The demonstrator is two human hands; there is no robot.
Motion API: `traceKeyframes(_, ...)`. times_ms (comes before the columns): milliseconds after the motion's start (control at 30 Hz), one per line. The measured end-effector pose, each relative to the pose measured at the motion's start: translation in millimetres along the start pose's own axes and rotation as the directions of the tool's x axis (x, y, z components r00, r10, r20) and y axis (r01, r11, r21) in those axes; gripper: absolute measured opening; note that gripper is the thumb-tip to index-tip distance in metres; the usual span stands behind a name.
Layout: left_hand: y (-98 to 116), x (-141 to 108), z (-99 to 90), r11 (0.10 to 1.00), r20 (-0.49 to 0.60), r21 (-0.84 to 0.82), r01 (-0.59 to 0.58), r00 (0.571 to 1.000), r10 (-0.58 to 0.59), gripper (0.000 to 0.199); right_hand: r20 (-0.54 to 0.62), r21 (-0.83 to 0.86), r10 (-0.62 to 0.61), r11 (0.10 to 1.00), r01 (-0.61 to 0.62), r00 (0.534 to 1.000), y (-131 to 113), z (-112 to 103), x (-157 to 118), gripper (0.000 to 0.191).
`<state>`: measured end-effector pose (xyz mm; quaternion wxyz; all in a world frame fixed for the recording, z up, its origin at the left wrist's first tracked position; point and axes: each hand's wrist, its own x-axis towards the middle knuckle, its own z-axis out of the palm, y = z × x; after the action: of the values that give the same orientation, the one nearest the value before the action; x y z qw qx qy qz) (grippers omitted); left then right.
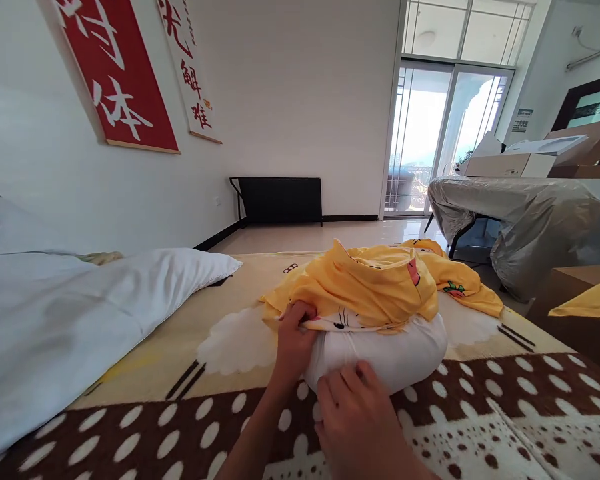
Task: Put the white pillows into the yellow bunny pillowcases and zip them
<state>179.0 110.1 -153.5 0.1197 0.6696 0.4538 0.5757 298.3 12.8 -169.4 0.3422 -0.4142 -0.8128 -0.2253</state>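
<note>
A plump white pillow (pixel 380 353) lies on the bed, its far part covered by a yellow pillowcase (pixel 360 287) with printed cartoon figures. My left hand (pixel 296 343) pinches the near hem of the pillowcase at its left end. Against the near side of the pillow, my right hand (pixel 353 410) has its fingers curled into the white fabric. The pillowcase is bunched up, and its loose far end trails to the right over the blanket. How far the pillow reaches inside the cloth is hidden.
A patterned blanket (pixel 230 393) covers the bed. White bedding (pixel 130 320) is heaped at the left. Another yellow cloth (pixel 590 300) lies on a cardboard box (pixel 570 327) at right. Behind stand a plastic-covered table (pixel 520 207) and a black folded frame (pixel 283 200).
</note>
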Motion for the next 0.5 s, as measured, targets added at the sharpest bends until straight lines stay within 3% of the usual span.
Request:
traceKeyframes(167, -5.5, -6.6, 1.5, 0.991, -0.105, -0.119, 0.056, 0.992, -0.069, 0.015, -0.017, -0.058, -0.046, 0.997, 0.045, 0.999, -7.8, 35.6, -22.1, 0.029)
traceKeyframes(300, 9.6, -13.3, -6.4, 0.990, -0.241, -0.139, 0.013, 0.969, -0.046, 0.021, -0.009, 0.016, -0.037, 0.999, 0.038, 0.999, -3.3, 43.0, -19.8, 0.037)
traceKeyframes(400, 28.8, -14.5, -21.6, 0.982, -0.369, -0.076, -0.172, 0.920, 0.133, 0.027, -0.008, 0.089, -0.066, 0.994, 0.067, 0.998, -0.2, 38.1, -8.7, 0.043)
traceKeyframes(500, 47.3, -16.3, -34.2, 0.872, -0.329, 0.071, -0.485, 0.814, 0.479, 0.026, 0.025, 0.120, -0.046, 0.992, 0.042, 0.999, 3.4, 35.1, 0.2, 0.047)
